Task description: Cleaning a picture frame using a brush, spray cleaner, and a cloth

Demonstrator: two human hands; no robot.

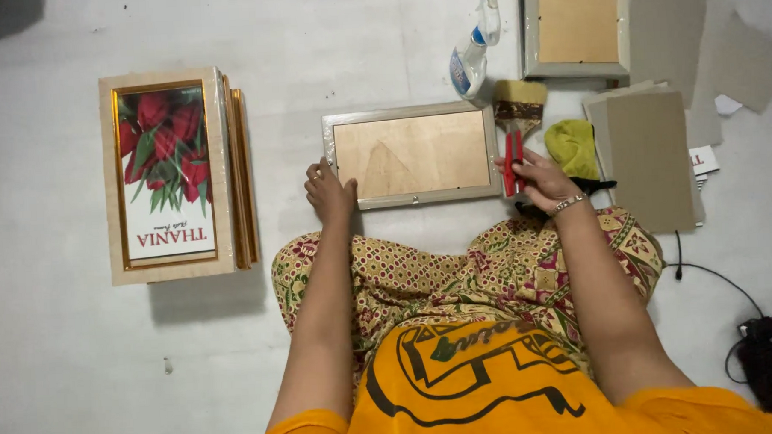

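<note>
A picture frame lies face down on the pale floor in front of my crossed legs, its brown backing board showing. My left hand rests on the frame's lower left corner, fingers curled on its edge. My right hand sits at the frame's right end and grips a red-handled tool, which points away from me. A wide paintbrush with a red handle lies just beyond that hand.
A stack of frames with a red flower print on top lies at the left. A spray bottle, another face-down frame, grey backing boards and a yellow-green cloth lie at the right. A black cable runs at the lower right.
</note>
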